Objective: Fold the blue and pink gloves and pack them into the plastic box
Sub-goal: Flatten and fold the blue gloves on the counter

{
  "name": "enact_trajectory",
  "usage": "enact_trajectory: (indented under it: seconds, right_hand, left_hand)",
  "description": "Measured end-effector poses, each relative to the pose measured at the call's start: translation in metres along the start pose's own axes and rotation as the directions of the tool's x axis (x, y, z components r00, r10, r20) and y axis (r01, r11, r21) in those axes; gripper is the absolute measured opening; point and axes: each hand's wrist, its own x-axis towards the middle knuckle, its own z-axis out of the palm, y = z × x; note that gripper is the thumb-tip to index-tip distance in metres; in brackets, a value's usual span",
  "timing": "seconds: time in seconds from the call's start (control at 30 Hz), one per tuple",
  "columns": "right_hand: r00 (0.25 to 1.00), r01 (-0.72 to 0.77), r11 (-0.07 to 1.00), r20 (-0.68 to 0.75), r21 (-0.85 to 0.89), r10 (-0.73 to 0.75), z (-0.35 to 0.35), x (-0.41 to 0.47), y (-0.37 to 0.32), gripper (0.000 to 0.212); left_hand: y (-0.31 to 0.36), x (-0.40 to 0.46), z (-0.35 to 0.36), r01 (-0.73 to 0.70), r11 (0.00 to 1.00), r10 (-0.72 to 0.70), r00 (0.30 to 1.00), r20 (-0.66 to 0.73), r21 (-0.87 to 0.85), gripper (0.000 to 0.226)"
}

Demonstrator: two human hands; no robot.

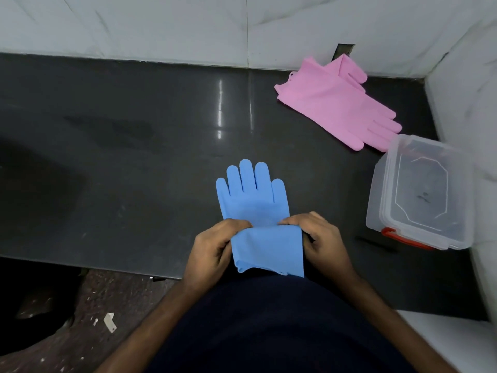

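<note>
The blue gloves (254, 200) lie stacked on the dark counter near its front edge, fingers pointing away from me. Their cuff end is lifted and folding over toward the palm. My left hand (212, 249) pinches the cuff's left side and my right hand (320, 238) pinches its right side. The pink gloves (336, 103) lie flat at the back right, fingers pointing toward the clear plastic box (376, 211). That box stands open and holds nothing, at the right edge of the counter, with a red latch on its near side.
The dark stone counter (134, 157) runs left, backed by a white tiled wall (161, 28) behind and on the right. A thin dark object (376, 244) lies just in front of the box. Below the counter edge is speckled floor with scraps.
</note>
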Motion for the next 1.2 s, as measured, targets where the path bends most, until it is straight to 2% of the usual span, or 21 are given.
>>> enact_trajectory:
  seconds: [0.17,0.27,0.37,0.47,0.53,0.6,0.7,0.9,1.03,1.13,1.2]
  right_hand:
    - [0.979,-0.186,0.981,0.095,0.047,0.181,0.007,-0.007,0.002,0.028]
    - [0.961,-0.255,0.966,0.125,0.045,0.248,0.01,-0.002,0.001,0.023]
    - [0.95,-0.279,0.959,0.13,-0.057,0.284,0.012,0.007,0.0,0.019]
    - [0.929,-0.319,0.926,0.125,-0.201,0.347,0.015,0.017,0.0,0.013]
    - [0.903,-0.362,0.884,0.124,-0.296,0.411,0.017,0.027,0.001,0.018]
    - [0.876,-0.399,0.847,0.127,-0.352,0.465,0.019,0.038,0.0,0.034]
    - [0.85,-0.441,0.822,0.127,-0.361,0.512,0.021,0.052,0.0,0.05]
    - [0.845,-0.464,0.811,0.096,-0.357,0.526,0.023,0.055,0.001,0.055]
    - [0.859,-0.482,0.839,0.052,-0.253,0.509,0.02,0.049,-0.002,0.053]
    - [0.922,-0.378,0.877,-0.033,-0.298,0.386,0.017,0.043,-0.011,0.029]
    - [0.952,-0.301,0.907,-0.041,-0.293,0.303,0.015,0.048,-0.014,0.045]
  left_hand:
    - [-0.002,0.005,0.002,0.095,0.994,-0.098,0.993,0.066,0.05,0.04]
    - [-0.005,0.008,0.004,0.243,0.97,-0.242,0.969,0.052,0.0,0.037]
    - [-0.008,0.015,0.006,0.4,0.917,-0.399,0.917,0.021,-0.014,0.038]
    - [-0.012,0.031,0.007,0.566,0.824,-0.566,0.824,0.034,-0.006,0.027]
    - [-0.013,0.042,0.006,0.661,0.749,-0.659,0.75,0.063,-0.037,0.032]
    - [-0.015,0.048,0.005,0.716,0.693,-0.712,0.698,0.077,-0.082,0.042]
    - [-0.018,0.052,0.003,0.764,0.613,-0.755,0.642,0.136,-0.204,0.038]
    - [-0.017,0.061,-0.004,0.818,0.492,-0.775,0.568,0.277,-0.299,0.039]
    - [-0.016,0.061,-0.007,0.83,0.456,-0.777,0.547,0.311,-0.321,0.033]
    - [-0.016,0.061,-0.004,0.827,0.442,-0.787,0.543,0.292,-0.346,0.035]
    - [-0.015,0.06,-0.003,0.822,0.442,-0.79,0.546,0.279,-0.359,0.036]
